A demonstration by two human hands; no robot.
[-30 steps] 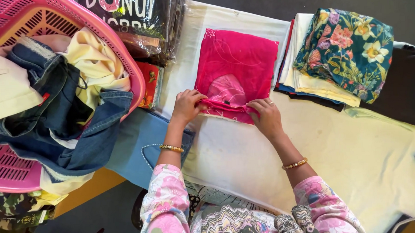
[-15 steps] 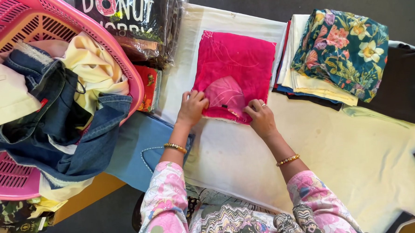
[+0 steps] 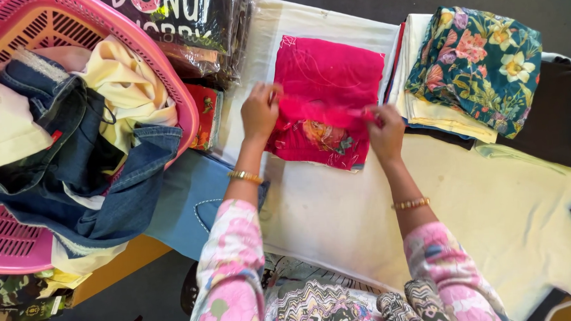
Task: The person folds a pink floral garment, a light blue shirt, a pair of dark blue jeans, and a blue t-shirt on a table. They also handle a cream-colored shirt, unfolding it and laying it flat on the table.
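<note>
pink laundry basket (image 3: 167,88) at 9 o'clock, stuffed with jeans (image 3: 87,169) and a yellow top (image 3: 125,84)

both left hand (image 3: 259,111) and right hand (image 3: 385,129) fingers pinch the folded hot-pink cloth (image 3: 328,101), floral patch showing, lying on the cream surface (image 3: 493,215) at 12 o'clock.

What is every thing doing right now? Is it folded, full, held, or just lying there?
Pink cloth: flat, near edge lifted by both hands.
Left hand: pinching the cloth.
Right hand: pinching the cloth.
Floral fabric: folded, stacked on the pile.
Pink laundry basket: full of clothes.
Jeans: crumpled, hanging over the basket's rim.
</note>
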